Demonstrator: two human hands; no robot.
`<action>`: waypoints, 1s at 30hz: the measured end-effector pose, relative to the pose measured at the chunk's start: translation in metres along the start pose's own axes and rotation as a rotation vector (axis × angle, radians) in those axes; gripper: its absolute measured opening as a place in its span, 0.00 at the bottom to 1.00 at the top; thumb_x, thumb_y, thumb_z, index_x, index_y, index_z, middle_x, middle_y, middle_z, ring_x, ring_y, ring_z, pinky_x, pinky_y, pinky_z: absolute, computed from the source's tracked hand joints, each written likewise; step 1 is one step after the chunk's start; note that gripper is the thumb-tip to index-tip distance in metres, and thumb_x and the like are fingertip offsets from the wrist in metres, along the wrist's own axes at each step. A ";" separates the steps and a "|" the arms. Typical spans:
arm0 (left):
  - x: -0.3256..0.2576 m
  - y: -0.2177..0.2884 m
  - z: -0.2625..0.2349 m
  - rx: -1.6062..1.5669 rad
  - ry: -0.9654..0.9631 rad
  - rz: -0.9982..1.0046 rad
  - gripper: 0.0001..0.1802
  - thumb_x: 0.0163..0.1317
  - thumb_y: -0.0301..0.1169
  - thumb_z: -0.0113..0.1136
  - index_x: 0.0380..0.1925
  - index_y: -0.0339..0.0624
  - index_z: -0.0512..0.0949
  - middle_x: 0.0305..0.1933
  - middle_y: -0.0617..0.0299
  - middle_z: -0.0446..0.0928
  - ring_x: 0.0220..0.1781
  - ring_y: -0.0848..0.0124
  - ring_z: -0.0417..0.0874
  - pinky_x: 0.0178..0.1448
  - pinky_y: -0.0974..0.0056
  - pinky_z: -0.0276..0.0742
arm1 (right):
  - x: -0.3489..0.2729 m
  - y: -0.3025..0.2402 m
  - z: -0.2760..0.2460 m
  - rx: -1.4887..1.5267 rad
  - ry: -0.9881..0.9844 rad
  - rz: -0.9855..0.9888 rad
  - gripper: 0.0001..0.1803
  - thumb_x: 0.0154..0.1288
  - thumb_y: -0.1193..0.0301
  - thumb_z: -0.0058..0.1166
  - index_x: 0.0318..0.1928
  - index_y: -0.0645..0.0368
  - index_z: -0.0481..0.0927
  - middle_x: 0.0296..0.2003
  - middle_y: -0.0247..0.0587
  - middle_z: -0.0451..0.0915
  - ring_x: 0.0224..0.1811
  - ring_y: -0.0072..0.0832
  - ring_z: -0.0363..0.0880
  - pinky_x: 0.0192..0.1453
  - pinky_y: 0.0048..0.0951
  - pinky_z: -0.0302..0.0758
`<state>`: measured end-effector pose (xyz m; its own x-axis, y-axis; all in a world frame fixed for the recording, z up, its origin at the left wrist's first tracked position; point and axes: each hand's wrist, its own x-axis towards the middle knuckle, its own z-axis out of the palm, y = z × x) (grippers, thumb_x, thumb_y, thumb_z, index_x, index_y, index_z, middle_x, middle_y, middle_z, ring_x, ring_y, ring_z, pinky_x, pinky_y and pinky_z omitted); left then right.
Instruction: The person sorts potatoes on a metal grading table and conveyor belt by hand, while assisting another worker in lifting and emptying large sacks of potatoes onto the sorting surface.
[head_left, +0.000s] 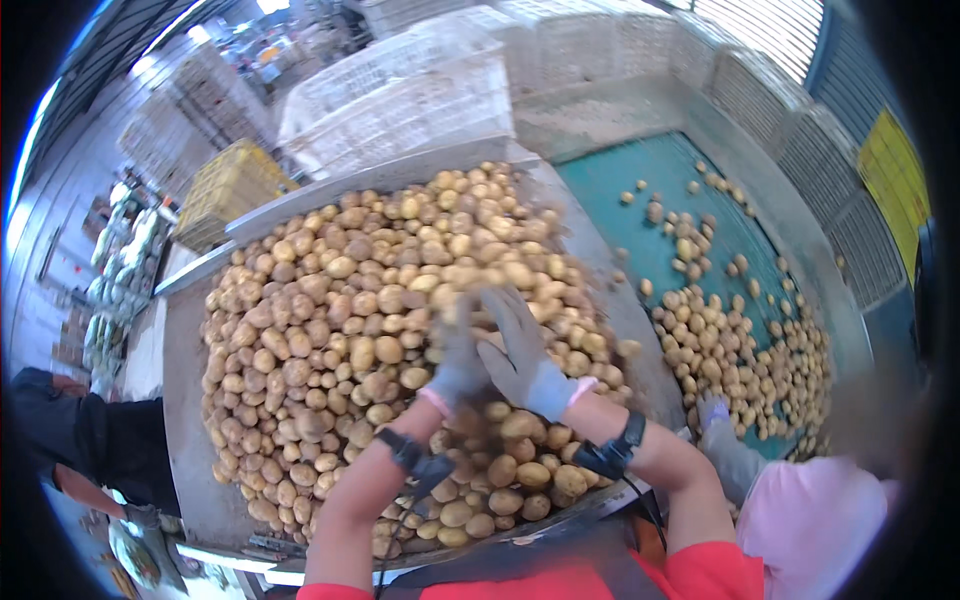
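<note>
A wide heap of potatoes [330, 330] covers the sorting table in front of me, brown and yellowish, some with soil on them. My left hand [460, 358], in a grey glove, is over the right part of the heap, its fingers stretched forward and blurred. Close against it, my right hand [520, 350] in a matching glove has its fingers extended, with the thumb toward the left hand. Both hands touch or nearly touch the potatoes; no potato can be made out inside either one. Beyond the fingertips several potatoes are smeared by motion.
On the right, a green conveyor belt [625, 228] carries more potatoes behind a metal divider [640, 345]. A co-worker's gloved hand [712, 410] reaches over it. White crates [400, 100] and a yellow crate [235, 190] stand beyond the table. Another person [110, 440] is at the left.
</note>
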<state>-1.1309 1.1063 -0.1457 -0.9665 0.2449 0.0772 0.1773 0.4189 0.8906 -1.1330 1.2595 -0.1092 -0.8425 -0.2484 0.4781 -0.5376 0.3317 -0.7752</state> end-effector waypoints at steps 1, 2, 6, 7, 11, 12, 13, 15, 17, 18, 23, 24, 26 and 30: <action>0.003 -0.012 0.003 0.002 -0.059 0.214 0.46 0.53 0.29 0.65 0.67 0.42 0.49 0.56 0.52 0.67 0.55 0.62 0.71 0.60 0.61 0.70 | 0.002 -0.013 0.008 0.038 -0.035 -0.113 0.35 0.58 0.73 0.51 0.66 0.64 0.58 0.65 0.59 0.58 0.71 0.53 0.53 0.74 0.45 0.50; 0.004 -0.010 0.004 -0.057 -0.112 0.239 0.40 0.54 0.27 0.62 0.66 0.42 0.54 0.57 0.53 0.68 0.55 0.63 0.72 0.59 0.61 0.71 | 0.001 -0.012 0.009 0.031 -0.054 -0.094 0.34 0.59 0.72 0.50 0.66 0.65 0.58 0.66 0.58 0.57 0.71 0.52 0.52 0.74 0.44 0.49; -0.009 0.021 -0.020 0.168 -0.108 0.298 0.32 0.59 0.25 0.56 0.65 0.41 0.62 0.68 0.49 0.62 0.66 0.56 0.68 0.66 0.57 0.67 | -0.017 0.019 -0.019 -0.018 -0.041 0.053 0.32 0.63 0.74 0.49 0.66 0.68 0.57 0.66 0.56 0.59 0.71 0.48 0.53 0.75 0.41 0.48; -0.026 0.033 -0.043 0.200 -0.059 0.253 0.32 0.59 0.25 0.56 0.65 0.41 0.62 0.68 0.49 0.62 0.66 0.56 0.68 0.66 0.57 0.67 | -0.017 0.012 -0.029 0.015 -0.050 0.111 0.31 0.63 0.75 0.48 0.66 0.67 0.58 0.66 0.56 0.59 0.71 0.47 0.54 0.74 0.40 0.49; -0.088 0.074 -0.146 0.335 0.092 0.236 0.33 0.58 0.25 0.60 0.65 0.40 0.63 0.68 0.50 0.64 0.71 0.56 0.62 0.71 0.57 0.59 | -0.037 0.020 -0.047 -0.132 -0.172 0.218 0.28 0.64 0.78 0.47 0.65 0.64 0.61 0.65 0.54 0.61 0.70 0.44 0.57 0.72 0.38 0.54; -0.108 0.072 -0.177 0.490 0.192 0.192 0.32 0.58 0.26 0.61 0.64 0.41 0.64 0.66 0.50 0.67 0.68 0.58 0.67 0.68 0.59 0.63 | -0.045 0.024 -0.047 -0.110 -0.221 0.234 0.29 0.63 0.78 0.48 0.65 0.63 0.61 0.65 0.53 0.61 0.69 0.45 0.58 0.72 0.38 0.55; -0.133 0.061 -0.204 0.460 0.346 0.092 0.33 0.57 0.27 0.63 0.64 0.42 0.65 0.64 0.53 0.69 0.61 0.63 0.73 0.62 0.62 0.70 | -0.050 0.025 -0.047 -0.088 -0.267 0.251 0.30 0.63 0.78 0.49 0.66 0.62 0.61 0.64 0.53 0.62 0.68 0.45 0.58 0.71 0.39 0.56; -0.180 0.066 -0.251 0.246 0.715 -0.306 0.33 0.58 0.28 0.63 0.64 0.41 0.64 0.62 0.51 0.69 0.59 0.68 0.74 0.54 0.65 0.76 | -0.056 0.019 -0.042 -0.094 -0.371 0.275 0.30 0.64 0.77 0.47 0.67 0.61 0.60 0.65 0.51 0.62 0.69 0.43 0.59 0.71 0.37 0.56; -0.261 0.018 -0.315 0.395 0.901 -0.430 0.33 0.65 0.35 0.58 0.67 0.39 0.58 0.64 0.46 0.67 0.61 0.63 0.72 0.55 0.65 0.76 | -0.058 0.011 -0.035 -0.005 -0.545 0.348 0.30 0.64 0.74 0.48 0.67 0.59 0.60 0.64 0.52 0.64 0.68 0.42 0.61 0.70 0.36 0.59; -0.313 -0.005 -0.347 0.498 0.908 -0.536 0.34 0.66 0.38 0.56 0.67 0.37 0.57 0.65 0.45 0.65 0.64 0.59 0.69 0.62 0.63 0.70 | -0.055 0.005 -0.028 0.002 -0.545 0.356 0.30 0.64 0.74 0.48 0.67 0.59 0.60 0.64 0.52 0.64 0.68 0.42 0.61 0.70 0.36 0.59; -0.358 0.004 -0.343 -0.130 0.699 -1.176 0.39 0.64 0.38 0.60 0.69 0.40 0.52 0.65 0.52 0.63 0.65 0.61 0.67 0.64 0.62 0.68 | -0.071 -0.002 -0.027 -0.053 -0.617 0.369 0.28 0.63 0.70 0.51 0.63 0.61 0.63 0.60 0.60 0.67 0.63 0.51 0.65 0.67 0.40 0.63; -0.359 0.008 -0.337 -0.122 0.671 -1.170 0.39 0.64 0.38 0.60 0.69 0.40 0.52 0.65 0.52 0.63 0.65 0.61 0.67 0.64 0.62 0.68 | -0.071 -0.005 -0.023 -0.048 -0.614 0.322 0.28 0.63 0.70 0.51 0.63 0.61 0.63 0.60 0.60 0.67 0.63 0.51 0.65 0.67 0.40 0.63; -0.352 0.000 -0.322 -0.009 0.561 -0.961 0.46 0.61 0.39 0.64 0.70 0.42 0.45 0.66 0.54 0.62 0.65 0.62 0.67 0.64 0.61 0.70 | -0.076 -0.015 -0.028 -0.089 -0.569 0.355 0.28 0.63 0.70 0.51 0.63 0.61 0.63 0.59 0.60 0.67 0.63 0.51 0.65 0.67 0.40 0.62; -0.358 -0.020 -0.318 0.118 0.313 -0.656 0.51 0.59 0.37 0.66 0.70 0.41 0.38 0.66 0.54 0.61 0.65 0.64 0.66 0.64 0.60 0.70 | -0.097 -0.027 -0.039 -0.033 -0.450 0.393 0.28 0.63 0.70 0.51 0.63 0.61 0.63 0.59 0.59 0.67 0.63 0.51 0.65 0.68 0.40 0.62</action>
<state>-0.8473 0.7321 -0.0487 -0.8855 -0.3420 -0.3145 -0.4535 0.4890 0.7451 -1.0386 1.3101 -0.1186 -0.8853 -0.4598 -0.0695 -0.1954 0.5033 -0.8417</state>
